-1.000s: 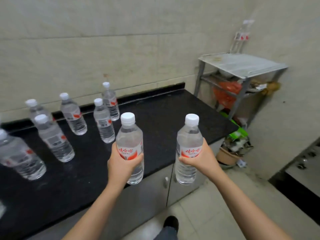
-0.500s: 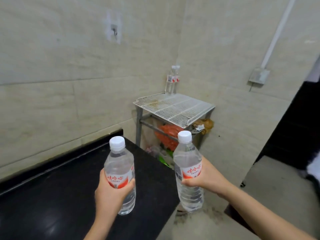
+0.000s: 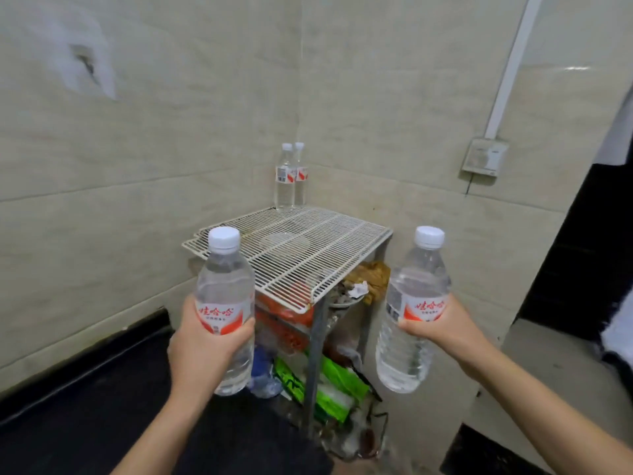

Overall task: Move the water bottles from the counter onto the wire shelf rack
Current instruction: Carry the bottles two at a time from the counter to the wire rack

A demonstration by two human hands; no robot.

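Observation:
My left hand grips a clear water bottle with a white cap and a red-and-white label, held upright above the counter's right end. My right hand grips a second bottle of the same kind, tilted slightly, in the air to the right of the rack. The white wire shelf rack stands in the corner between and beyond both bottles. Two more bottles stand close together at its far corner against the wall.
The black counter fills the lower left. Under the rack's top lie orange bags, green packets and other clutter. A wall switch box with a white conduit sits at right. A dark doorway opens at far right.
The view has swung right from the counter's standing bottles to the corner rack, which is now closer and centred. Both hands have carried their bottles along and spread apart on either side of the rack.

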